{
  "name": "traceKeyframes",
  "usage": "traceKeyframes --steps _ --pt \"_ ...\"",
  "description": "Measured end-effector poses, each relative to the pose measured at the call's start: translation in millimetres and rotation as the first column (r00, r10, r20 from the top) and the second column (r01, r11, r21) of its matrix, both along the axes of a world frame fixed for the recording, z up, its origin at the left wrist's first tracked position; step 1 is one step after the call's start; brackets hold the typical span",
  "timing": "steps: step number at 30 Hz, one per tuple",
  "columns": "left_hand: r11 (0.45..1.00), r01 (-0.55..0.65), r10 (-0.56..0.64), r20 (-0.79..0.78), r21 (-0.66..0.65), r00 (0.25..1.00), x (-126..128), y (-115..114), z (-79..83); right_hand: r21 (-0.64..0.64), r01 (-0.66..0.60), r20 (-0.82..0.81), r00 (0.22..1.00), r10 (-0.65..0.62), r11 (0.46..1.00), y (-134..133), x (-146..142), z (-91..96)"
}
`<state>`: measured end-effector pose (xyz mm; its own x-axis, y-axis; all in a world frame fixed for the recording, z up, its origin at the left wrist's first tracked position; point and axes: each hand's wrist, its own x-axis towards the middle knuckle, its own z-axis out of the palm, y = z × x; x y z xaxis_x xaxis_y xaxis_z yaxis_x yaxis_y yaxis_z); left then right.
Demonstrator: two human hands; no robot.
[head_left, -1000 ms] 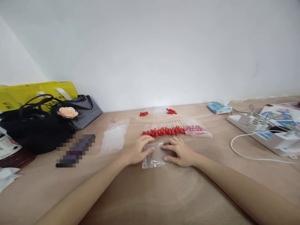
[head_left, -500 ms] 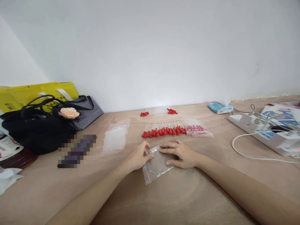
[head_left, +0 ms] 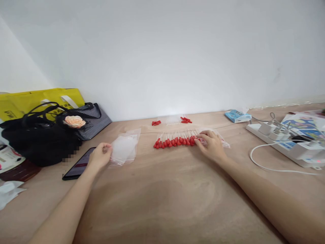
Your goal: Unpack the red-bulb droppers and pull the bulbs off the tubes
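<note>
My left hand lies at the left edge of a stack of clear zip bags, its fingers curled and pinched on the edge of the top bag. My right hand rests on the right end of a row of thin sticks with red tips. Its fingers are bent and apart, with the fingertips touching the red tips. It covers most of a clear bag filled with red-tipped sticks. Two small piles of red pieces lie farther back by the wall.
A phone lies left of my left hand, beside a black handbag, a striped bag and a yellow bag. At the right are a blue tissue pack, a power strip with plugs, and a white cable.
Both hands left the empty clear bag in front of me, and it is no longer in sight there. The left hand went left to the bag stack, the right hand forward to the sticks.
</note>
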<state>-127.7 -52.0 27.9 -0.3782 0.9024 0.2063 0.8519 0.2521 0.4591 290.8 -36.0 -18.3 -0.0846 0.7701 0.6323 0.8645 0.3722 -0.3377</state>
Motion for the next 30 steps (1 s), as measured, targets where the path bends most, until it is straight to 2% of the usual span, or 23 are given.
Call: traceKeyframes --steps 3,5,7,9,10,13,16,19,22,24,27,30 --pt "0.988 -0.103 0.076 -0.212 -0.117 0.974 8 -5 -4.1 -0.079 0.240 0.008 0.971 -0.240 0.968 12 18 -3.2" --pt "0.994 -0.085 0.057 -0.333 -0.069 0.941 23 -7 -4.1 -0.165 0.325 0.030 0.945 -0.325 0.931 17 29 -4.5" --pt "0.993 0.111 -0.088 -0.349 0.047 0.933 42 -7 -2.0 -0.246 0.369 0.053 0.929 -0.367 0.897 21 38 -5.1" --pt "0.920 0.378 -0.335 -0.296 0.101 0.895 65 -5 0.0 -0.309 0.383 0.068 0.922 -0.382 0.870 23 45 -5.5" --pt "0.880 0.466 -0.433 -0.250 0.090 0.866 78 -4 0.1 -0.334 0.383 0.071 0.922 -0.382 0.861 24 47 -5.9" --pt "0.813 0.582 -0.576 -0.134 0.001 0.806 114 6 -5.3 -0.387 0.360 0.074 0.930 -0.361 0.849 26 51 -7.8" --pt "0.824 0.566 -0.567 -0.072 -0.034 0.821 140 16 -16.6 -0.403 0.321 0.068 0.944 -0.322 0.857 27 53 -10.2" --pt "0.820 0.572 -0.572 -0.005 0.002 0.820 153 20 -26.7 -0.406 0.260 0.055 0.964 -0.260 0.876 28 54 -12.1" --pt "0.805 0.585 -0.590 0.028 0.100 0.807 154 17 -32.8 -0.405 0.180 0.054 0.983 -0.173 0.896 28 55 -13.7" --pt "0.826 0.550 -0.559 0.044 0.125 0.828 153 15 -35.0 -0.405 0.137 0.064 0.991 -0.121 0.904 28 56 -14.8" --pt "0.860 0.505 -0.509 0.058 0.075 0.859 151 12 -36.2 -0.414 0.080 0.060 0.996 -0.060 0.907 28 60 -15.9" --pt "0.857 0.513 -0.515 0.036 0.051 0.856 151 12 -36.3 -0.418 0.043 0.029 0.999 -0.033 0.908 28 62 -16.0"
